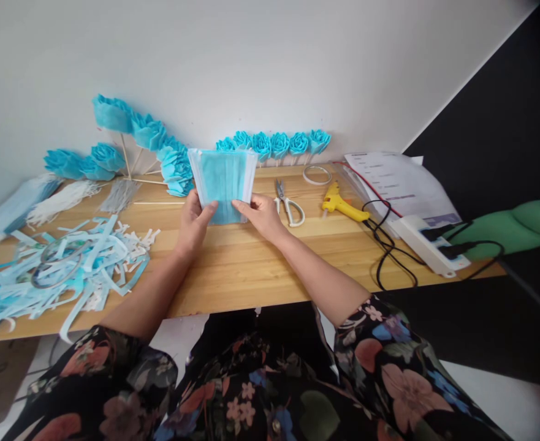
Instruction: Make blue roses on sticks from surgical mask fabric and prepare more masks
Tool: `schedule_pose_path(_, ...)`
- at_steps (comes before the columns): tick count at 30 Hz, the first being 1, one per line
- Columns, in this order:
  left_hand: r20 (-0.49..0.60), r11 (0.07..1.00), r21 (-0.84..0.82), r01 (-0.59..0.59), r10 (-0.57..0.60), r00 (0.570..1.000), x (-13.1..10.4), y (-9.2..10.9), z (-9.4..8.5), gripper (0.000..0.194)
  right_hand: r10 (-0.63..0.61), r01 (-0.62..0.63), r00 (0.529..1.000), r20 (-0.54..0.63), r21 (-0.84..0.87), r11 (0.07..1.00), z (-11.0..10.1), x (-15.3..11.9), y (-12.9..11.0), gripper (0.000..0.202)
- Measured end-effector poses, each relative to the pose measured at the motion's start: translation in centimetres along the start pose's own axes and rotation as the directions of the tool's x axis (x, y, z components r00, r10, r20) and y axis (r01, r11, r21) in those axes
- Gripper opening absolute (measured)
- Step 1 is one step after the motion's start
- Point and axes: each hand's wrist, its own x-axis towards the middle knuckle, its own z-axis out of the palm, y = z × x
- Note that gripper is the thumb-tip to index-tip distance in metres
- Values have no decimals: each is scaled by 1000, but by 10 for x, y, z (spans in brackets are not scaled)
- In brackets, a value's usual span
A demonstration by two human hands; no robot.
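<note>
Between my two hands stands a blue face mask (224,180) with white edges, held upright over the wooden table; it may be several layers thick. My left hand (193,223) is closed on its lower left side, the thumb lying across the front. On the lower right side my right hand (264,215) grips it in the same way, thumb in front and fingers behind. Just right of my right hand lies a pair of scissors (289,205) with white handles. Behind the mask, blue flowers (279,146) on sticks lean along the wall.
Cut blue and white strips (90,263) are heaped at the left. More blue flowers (148,131) and a stack of masks (19,205) lie behind them. A tape roll (317,175), a yellow glue gun (343,203), papers (398,184) and a white power strip (430,248) with black cables occupy the right.
</note>
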Motion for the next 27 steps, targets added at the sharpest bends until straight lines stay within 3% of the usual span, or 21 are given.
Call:
schedule_pose_path(4,-15,998,-28,48,-49,999,1,-4,-1,47,-5,-3,994,108,76,997,1,1,4,41)
schedule_pose_path(9,-13,999,-37,34,-35,999,2,-7,-3,47,11,-15,996,90,46,999,0,3,10,44)
schedule_pose_path(15,3,995,-18,102,-102,995,1,-9,-5,46,13,-11,998,67,-27,1000,1,1,7,45)
schedule_pose_path(23,2,997,-26,-72,72,997,2,-4,-1,38,-52,50,997,-57,-31,998,-2,-1,-5,45)
schedule_pose_path(27,14,997,1,-71,71,997,1,-4,-1,39,-45,46,999,-21,24,999,-1,0,-3,41)
